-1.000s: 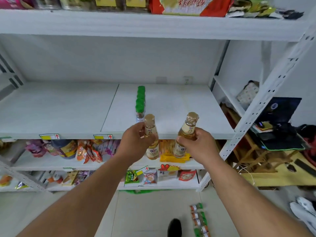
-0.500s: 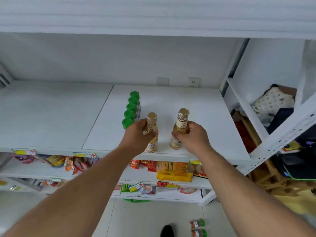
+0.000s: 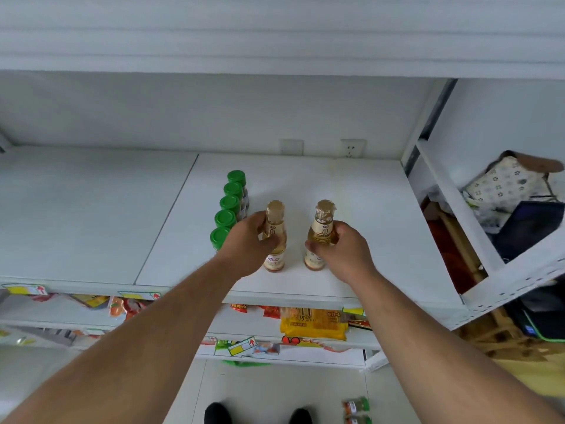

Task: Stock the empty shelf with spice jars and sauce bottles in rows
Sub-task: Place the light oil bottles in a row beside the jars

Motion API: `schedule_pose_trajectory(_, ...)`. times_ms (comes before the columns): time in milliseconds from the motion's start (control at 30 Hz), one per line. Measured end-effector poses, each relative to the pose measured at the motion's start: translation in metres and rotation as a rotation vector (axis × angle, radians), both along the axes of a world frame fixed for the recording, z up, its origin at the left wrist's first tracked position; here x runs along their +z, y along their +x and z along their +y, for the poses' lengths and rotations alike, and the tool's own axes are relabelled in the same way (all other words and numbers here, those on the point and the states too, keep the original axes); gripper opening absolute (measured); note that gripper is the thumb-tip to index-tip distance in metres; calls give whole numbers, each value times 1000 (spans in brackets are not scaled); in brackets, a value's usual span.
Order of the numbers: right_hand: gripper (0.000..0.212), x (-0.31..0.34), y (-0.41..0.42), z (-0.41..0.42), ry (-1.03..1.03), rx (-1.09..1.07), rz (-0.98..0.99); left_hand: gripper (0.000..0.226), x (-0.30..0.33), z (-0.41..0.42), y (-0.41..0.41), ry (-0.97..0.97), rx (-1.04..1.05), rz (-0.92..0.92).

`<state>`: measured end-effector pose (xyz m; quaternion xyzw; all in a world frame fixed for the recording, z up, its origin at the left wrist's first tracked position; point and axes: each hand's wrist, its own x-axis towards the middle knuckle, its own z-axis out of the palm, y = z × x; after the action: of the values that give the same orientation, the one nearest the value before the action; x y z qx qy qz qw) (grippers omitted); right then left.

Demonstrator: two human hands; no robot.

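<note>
My left hand [image 3: 248,243] grips a pale golden sauce bottle [image 3: 275,237] with a tan cap. My right hand [image 3: 344,249] grips a second, matching bottle [image 3: 320,237]. Both bottles stand upright, side by side, near the front of the white shelf [image 3: 351,215]. Just left of them a row of several green-capped spice jars [image 3: 229,206] runs from front to back. The nearest jar is partly hidden by my left hand.
The shelf below holds snack packets and a yellow pack [image 3: 312,324]. Two spice jars [image 3: 356,407] lie on the floor by my shoes. A shelf board hangs low overhead [image 3: 275,41]. Right of the metal upright [image 3: 516,280] sit a patterned cushion [image 3: 504,185] and dark items.
Both hands have carried the bottles from in front of the shelf edge up and onto the shelf, beside the jar row. The view has moved closer and tilted down.
</note>
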<state>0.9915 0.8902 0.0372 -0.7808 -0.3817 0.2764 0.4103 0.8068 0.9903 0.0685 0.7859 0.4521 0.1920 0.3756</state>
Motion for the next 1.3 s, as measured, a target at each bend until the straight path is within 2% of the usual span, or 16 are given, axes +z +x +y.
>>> schedule_pose_trajectory(167,53,-1,-4,0,-7,14,-11,18,-6,-1,-1,-39,10,-73)
schedule_pose_trajectory(333,81,1,-1,-8,-60,25,20,37,-25,0,-5,-91,17,-75)
schedule_pose_trajectory(367,82,5,-5,-16,-45,-7,-8,39,-29,2,-6,-92,21,-79)
schedule_pose_trajectory(467,52,16,-28,-54,178,-90,-139,45,-35,-5,-13,-124,10,-115)
schedule_pose_trajectory(533,33,17,-51,-72,193,-33,-51,54,-45,-17,-18,-154,48,-159)
schedule_pose_trajectory(600,28,8,-69,-70,103,67,116,58,-58,-33,-23,-212,161,-214)
schedule_pose_trajectory(700,44,-12,-83,-43,-19,119,242,52,-73,-48,-26,-389,299,-317)
schedule_pose_trajectory(833,56,-29,-93,-9,-63,57,422,56,-79,-44,-21,-549,303,-424)
schedule_pose_trajectory(1067,52,-41,-102,15,8,-5,521,46,-86,-30,-10,-642,247,-508)
schedule_pose_trajectory(1300,51,-32,-97,53,79,-114,562,75,-97,8,17,-610,237,-482)
